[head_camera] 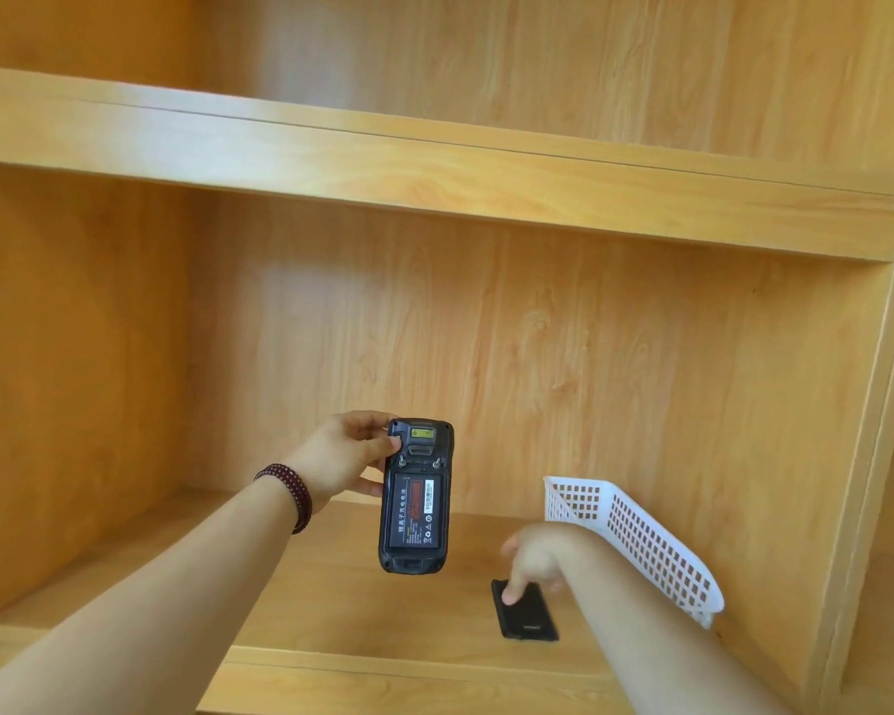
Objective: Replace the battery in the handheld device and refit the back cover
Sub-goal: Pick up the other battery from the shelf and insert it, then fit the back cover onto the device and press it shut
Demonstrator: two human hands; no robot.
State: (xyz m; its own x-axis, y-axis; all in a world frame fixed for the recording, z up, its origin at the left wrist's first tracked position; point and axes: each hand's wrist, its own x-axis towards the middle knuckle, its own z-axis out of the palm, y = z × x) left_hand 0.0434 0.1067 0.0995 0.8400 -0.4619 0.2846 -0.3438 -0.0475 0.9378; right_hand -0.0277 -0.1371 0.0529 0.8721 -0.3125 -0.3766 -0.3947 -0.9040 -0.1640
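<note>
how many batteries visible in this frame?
1: the black labelled battery seated in the back of the black handheld device, held up by the left hand. More may lie hidden in the white plastic basket.

Bare forearms, no sleeves; dark red beaded bracelet wraps left wrist.

A white plastic basket with a grid of small holes stands at the right side of the lower shelf, close to the side wall of the cabinet. The cabinet is of light wood (the grain is easy to see). Above it runs an upper shelf.
</note>
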